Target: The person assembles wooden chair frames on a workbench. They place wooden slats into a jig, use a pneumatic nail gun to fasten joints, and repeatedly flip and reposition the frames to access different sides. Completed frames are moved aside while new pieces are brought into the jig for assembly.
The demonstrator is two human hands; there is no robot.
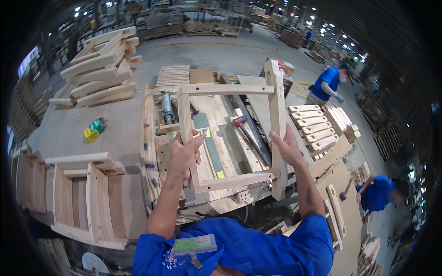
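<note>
A pale wooden frame [230, 89], made of two rails between two uprights, is held up in front of me over the workbench. My left hand [185, 154] wraps round its narrower left upright. At the right, my right hand [286, 146] grips the longer, shaped right upright, thumb on the near face and fingers partly hidden behind it. Through the frame's opening I see a mallet [240, 122] with a dark red head lying on the bench, beside a dark metal bar [258, 138]. A metal clamp cylinder [166, 108] sits on the bench left of the frame.
Stacked wooden frames [103, 69] stand on the left table [110, 119], with a green and yellow box [95, 130]. More frames [87, 202] lie nearer left. Shaped wooden pieces [311, 124] are piled at right. Two people in blue [328, 83] work on the right side.
</note>
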